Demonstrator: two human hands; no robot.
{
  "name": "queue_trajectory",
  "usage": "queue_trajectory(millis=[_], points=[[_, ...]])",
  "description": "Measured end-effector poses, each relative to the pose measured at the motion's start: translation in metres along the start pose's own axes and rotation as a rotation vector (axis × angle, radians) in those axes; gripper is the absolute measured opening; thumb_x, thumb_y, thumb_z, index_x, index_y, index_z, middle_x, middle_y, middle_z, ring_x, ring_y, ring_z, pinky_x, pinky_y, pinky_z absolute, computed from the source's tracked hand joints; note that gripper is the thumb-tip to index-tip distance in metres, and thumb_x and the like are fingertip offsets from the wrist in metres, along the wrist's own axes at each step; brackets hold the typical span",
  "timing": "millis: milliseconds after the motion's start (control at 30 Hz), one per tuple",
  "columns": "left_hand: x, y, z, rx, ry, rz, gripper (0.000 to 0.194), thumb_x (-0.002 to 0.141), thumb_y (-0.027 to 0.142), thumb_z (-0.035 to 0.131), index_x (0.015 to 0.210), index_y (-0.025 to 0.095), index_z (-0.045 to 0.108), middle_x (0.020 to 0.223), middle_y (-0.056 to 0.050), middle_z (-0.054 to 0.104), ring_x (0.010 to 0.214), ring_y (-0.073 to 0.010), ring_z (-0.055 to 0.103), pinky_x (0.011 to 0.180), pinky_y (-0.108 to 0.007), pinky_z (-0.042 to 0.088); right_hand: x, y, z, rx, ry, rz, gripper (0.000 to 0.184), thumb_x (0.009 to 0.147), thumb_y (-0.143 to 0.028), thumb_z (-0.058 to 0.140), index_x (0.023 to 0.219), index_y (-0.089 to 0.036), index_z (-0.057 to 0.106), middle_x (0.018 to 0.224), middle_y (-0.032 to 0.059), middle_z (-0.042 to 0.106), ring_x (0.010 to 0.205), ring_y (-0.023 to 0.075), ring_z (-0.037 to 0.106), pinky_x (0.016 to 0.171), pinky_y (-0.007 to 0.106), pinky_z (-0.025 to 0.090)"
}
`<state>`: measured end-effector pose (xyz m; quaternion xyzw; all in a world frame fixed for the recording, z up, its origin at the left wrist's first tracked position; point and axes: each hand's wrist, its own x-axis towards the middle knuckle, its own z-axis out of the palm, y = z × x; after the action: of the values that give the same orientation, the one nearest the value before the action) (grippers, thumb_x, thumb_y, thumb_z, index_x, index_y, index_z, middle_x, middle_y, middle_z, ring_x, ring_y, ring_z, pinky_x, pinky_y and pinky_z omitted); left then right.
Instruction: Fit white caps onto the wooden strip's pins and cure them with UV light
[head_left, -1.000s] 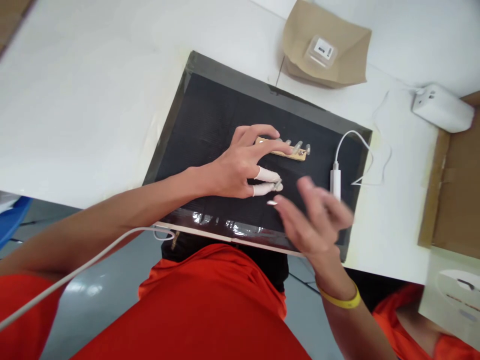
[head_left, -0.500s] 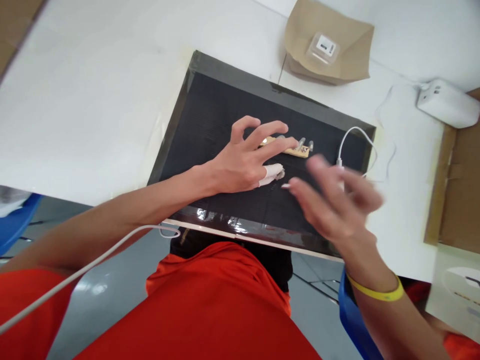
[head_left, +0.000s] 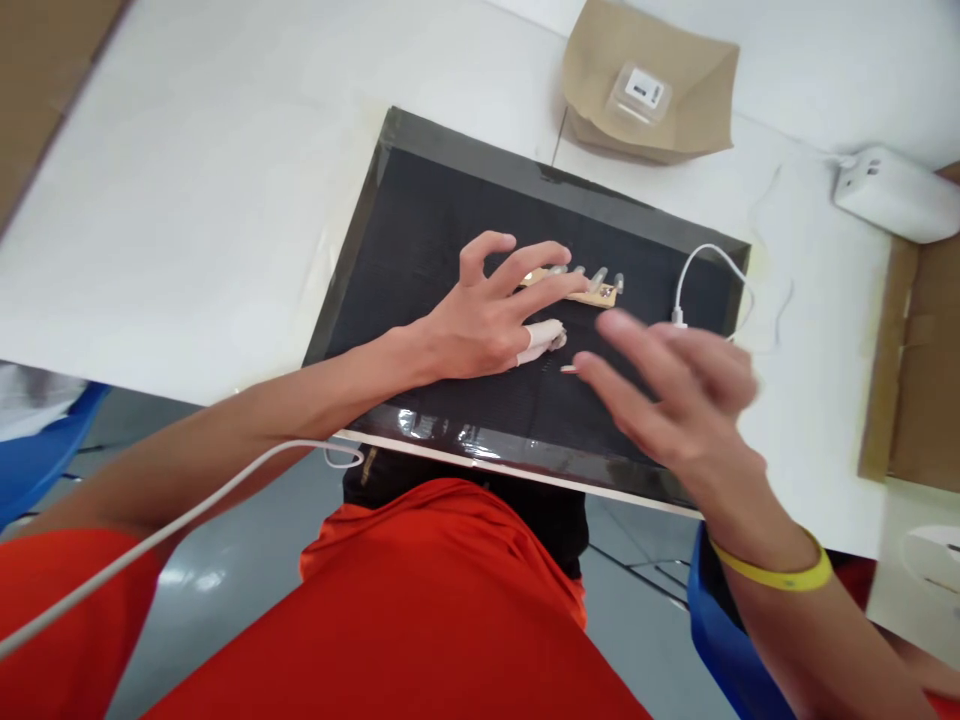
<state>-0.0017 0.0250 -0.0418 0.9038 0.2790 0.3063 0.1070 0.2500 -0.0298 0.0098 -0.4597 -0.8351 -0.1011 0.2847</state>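
Note:
My left hand (head_left: 491, 315) rests on a black mat (head_left: 420, 240), fingers spread. Its index and middle fingers reach over a small tan board (head_left: 592, 290) carrying several clear parts. White finger cots cover its thumb and another finger, pinched together near a tiny part (head_left: 559, 340). My right hand (head_left: 675, 395) hovers above the mat's right side, fingers apart and holding nothing. It hides most of a white cable plug (head_left: 679, 320). A small pale piece (head_left: 568, 369) lies on the mat between the hands. A yellow band (head_left: 780, 575) circles my right wrist.
A brown paper bag (head_left: 679, 100) with a clear plastic case (head_left: 637, 95) on it lies at the back. A white adapter (head_left: 896, 195) sits far right beside cardboard (head_left: 919, 370). A white cable (head_left: 187, 520) crosses my lap. White table (head_left: 187, 200) surrounds the mat.
My right hand has risen and drifted right, over the white cable plug. My left hand has lifted and spread its fingers; its cot-covered fingers have drawn together.

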Motion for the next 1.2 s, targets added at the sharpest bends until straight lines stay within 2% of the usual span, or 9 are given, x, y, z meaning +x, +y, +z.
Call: queue_trajectory(millis=[100, 233, 400, 533, 667, 800, 900, 1067, 1200], points=[[0.003, 0.004, -0.005, -0.038, -0.013, -0.081, 0.016, 0.101, 0.033, 0.059, 0.091, 0.025, 0.068, 0.140, 0.000, 0.066, 0.144, -0.0328, 0.051, 0.119, -0.065, 0.031, -0.001, -0.006, -0.002, -0.101, 0.248, -0.040, 0.021, 0.095, -0.025, 0.072, 0.115, -0.029, 0.077, 0.144, 0.0066, 0.067, 0.121, 0.0272, 0.063, 0.096, 0.043, 0.053], [0.002, 0.002, -0.004, -0.036, 0.007, -0.047, 0.019, 0.102, 0.034, 0.059, 0.090, 0.026, 0.071, 0.141, 0.000, 0.067, 0.142, -0.0332, 0.052, 0.115, -0.065, 0.031, -0.004, -0.015, 0.003, -0.108, 0.167, -0.377, 0.017, 0.093, -0.024, 0.076, 0.109, -0.030, 0.074, 0.131, 0.0010, 0.074, 0.105, 0.0191, 0.066, 0.093, 0.035, 0.055], [0.001, -0.008, 0.000, -0.009, 0.202, 0.047, 0.024, 0.102, 0.036, 0.062, 0.086, 0.028, 0.077, 0.133, -0.002, 0.073, 0.132, -0.0341, 0.056, 0.104, -0.064, 0.033, -0.006, -0.018, 0.012, -0.032, 0.324, 0.083, 0.016, 0.098, -0.018, 0.067, 0.112, -0.022, 0.075, 0.136, 0.0102, 0.070, 0.121, 0.0258, 0.064, 0.091, 0.038, 0.054], [0.004, -0.006, -0.008, -0.081, 0.175, -0.110, 0.020, 0.098, 0.039, 0.068, 0.087, 0.029, 0.080, 0.129, -0.003, 0.075, 0.132, -0.0336, 0.056, 0.105, -0.062, 0.033, -0.004, -0.029, 0.018, -0.029, 0.219, -0.208, 0.020, 0.094, -0.021, 0.076, 0.113, -0.025, 0.075, 0.134, 0.0061, 0.072, 0.113, 0.0231, 0.063, 0.091, 0.036, 0.053], [0.006, -0.001, -0.015, -0.161, 0.111, -0.152, 0.015, 0.094, 0.037, 0.072, 0.086, 0.029, 0.082, 0.131, -0.004, 0.074, 0.133, -0.0335, 0.056, 0.106, -0.059, 0.034, -0.005, -0.044, 0.020, 0.025, 0.381, 0.248, 0.020, 0.103, -0.016, 0.061, 0.117, -0.022, 0.074, 0.139, 0.0114, 0.068, 0.128, 0.0287, 0.060, 0.097, 0.042, 0.052], [0.005, 0.001, -0.014, -0.190, 0.122, -0.107, 0.011, 0.093, 0.030, 0.072, 0.090, 0.032, 0.082, 0.130, -0.003, 0.076, 0.132, -0.0324, 0.058, 0.104, -0.058, 0.035, -0.014, -0.054, 0.021, -0.069, 0.193, -0.088, 0.023, 0.094, -0.016, 0.073, 0.115, -0.026, 0.074, 0.138, 0.0058, 0.070, 0.119, 0.0227, 0.062, 0.091, 0.035, 0.056], [0.005, 0.002, -0.014, -0.203, 0.087, -0.121, 0.010, 0.092, 0.028, 0.074, 0.090, 0.033, 0.082, 0.131, -0.002, 0.075, 0.133, -0.0326, 0.058, 0.107, -0.059, 0.033, -0.021, -0.051, 0.020, -0.042, 0.303, 0.226, 0.022, 0.098, -0.014, 0.066, 0.116, -0.024, 0.074, 0.143, 0.0104, 0.067, 0.126, 0.0260, 0.059, 0.093, 0.039, 0.056], [0.005, 0.001, -0.013, -0.209, 0.080, -0.117, 0.010, 0.093, 0.028, 0.073, 0.092, 0.033, 0.082, 0.130, -0.002, 0.076, 0.134, -0.0338, 0.058, 0.106, -0.061, 0.032, -0.025, -0.042, 0.020, -0.054, 0.145, -0.040, 0.021, 0.095, -0.022, 0.074, 0.115, -0.027, 0.076, 0.144, 0.0059, 0.068, 0.118, 0.0234, 0.061, 0.093, 0.036, 0.054], [0.005, 0.000, -0.010, -0.164, 0.102, -0.083, 0.012, 0.097, 0.028, 0.070, 0.094, 0.031, 0.081, 0.128, -0.002, 0.077, 0.132, -0.0333, 0.060, 0.104, -0.063, 0.033, -0.024, -0.042, 0.024, 0.004, 0.276, 0.207, 0.022, 0.098, -0.015, 0.067, 0.116, -0.024, 0.075, 0.147, 0.0091, 0.066, 0.126, 0.0257, 0.058, 0.092, 0.037, 0.054]])
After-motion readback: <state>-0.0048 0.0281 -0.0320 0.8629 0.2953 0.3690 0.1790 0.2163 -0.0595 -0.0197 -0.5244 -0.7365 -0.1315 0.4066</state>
